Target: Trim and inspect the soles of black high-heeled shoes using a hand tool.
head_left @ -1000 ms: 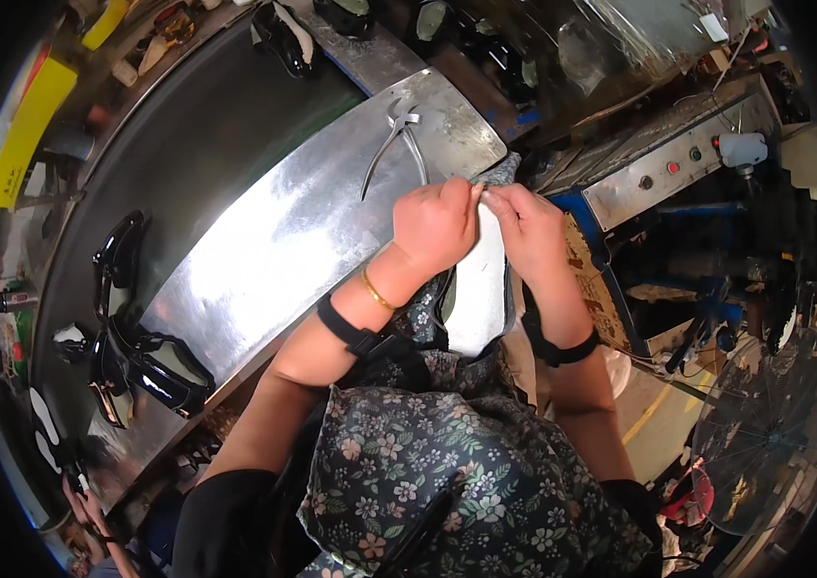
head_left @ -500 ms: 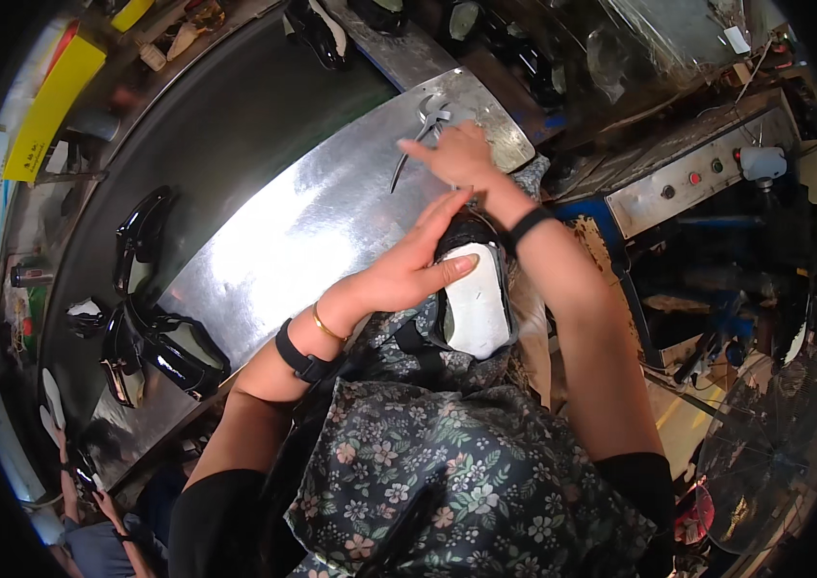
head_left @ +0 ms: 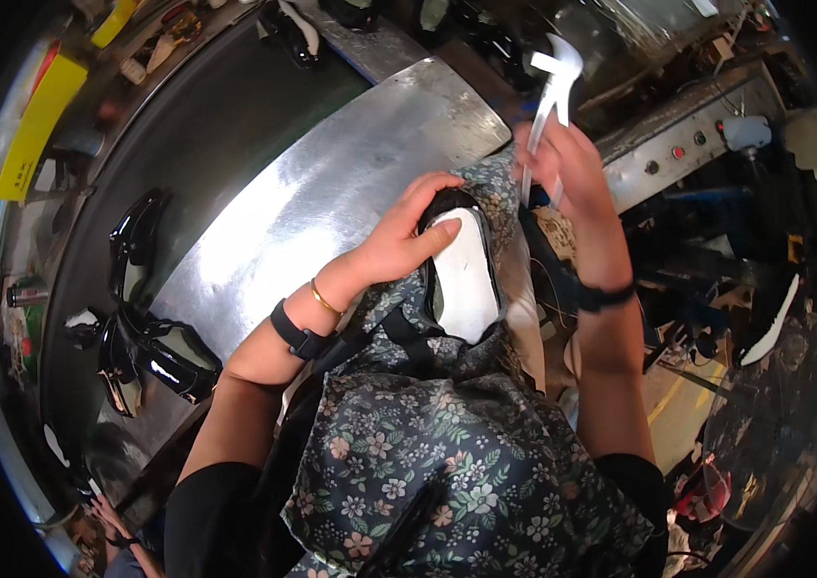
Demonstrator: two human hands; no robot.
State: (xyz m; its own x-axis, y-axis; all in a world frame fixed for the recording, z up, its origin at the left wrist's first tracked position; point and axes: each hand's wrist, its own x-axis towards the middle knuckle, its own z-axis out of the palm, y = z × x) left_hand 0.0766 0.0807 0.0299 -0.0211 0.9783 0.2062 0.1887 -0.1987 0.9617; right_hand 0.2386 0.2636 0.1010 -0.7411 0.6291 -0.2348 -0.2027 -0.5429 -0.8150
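My left hand (head_left: 406, 231) is wrapped round the toe end of a black shoe upper on its last (head_left: 487, 241), which rests bottom up on my lap. Its thumb presses on the white insole (head_left: 463, 275). To the right, my right hand (head_left: 567, 169) grips silver lasting pincers (head_left: 553, 82) by the handles, raised with the head upward. Motion blurs the fingers and handles somewhat. The pincers are apart from the shoe. A floral apron (head_left: 408, 433) covers my lap beneath the shoe.
A shiny metal worktop (head_left: 264, 222) lies ahead and left, beside a dark curved belt (head_left: 206, 125). Glossy black shoes (head_left: 172, 356) stand on the left. A control panel (head_left: 659, 164) is at the right, a round wire fan guard (head_left: 774, 424) at lower right. Another person's hands (head_left: 110, 520) show at lower left.
My right hand has picked the pincers up off the metal worktop and swung them right and upward. My left hand still holds the shoe, which has shifted slightly left.
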